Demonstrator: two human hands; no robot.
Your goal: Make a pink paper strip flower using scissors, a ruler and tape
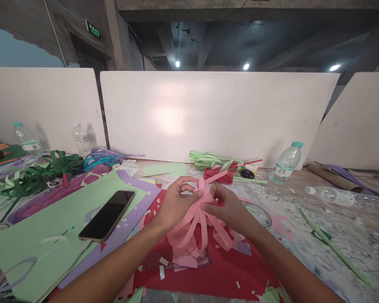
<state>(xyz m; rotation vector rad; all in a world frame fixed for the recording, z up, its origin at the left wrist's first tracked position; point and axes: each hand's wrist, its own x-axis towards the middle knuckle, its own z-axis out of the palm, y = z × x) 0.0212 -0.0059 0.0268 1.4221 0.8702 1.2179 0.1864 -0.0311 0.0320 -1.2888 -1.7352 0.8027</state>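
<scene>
Pink paper strips (203, 223), cut into long loops, hang between my two hands above a red sheet (233, 277). My left hand (180, 200) pinches the upper left of the bunch between thumb and fingers. On the other side, my right hand (229, 206) has its thumb and fingers closed on the right of the same bunch. One strip sticks out to the upper right. The lower loops spread out over the red sheet, where small paper scraps lie.
A phone (107, 216) lies on green sheets (50, 235) at the left. Behind are red (217, 174) and green paper loops (205, 160). A bottle (286, 164) stands at the back right; another bottle (337, 196) lies down. A green strip (334, 248) is at the right.
</scene>
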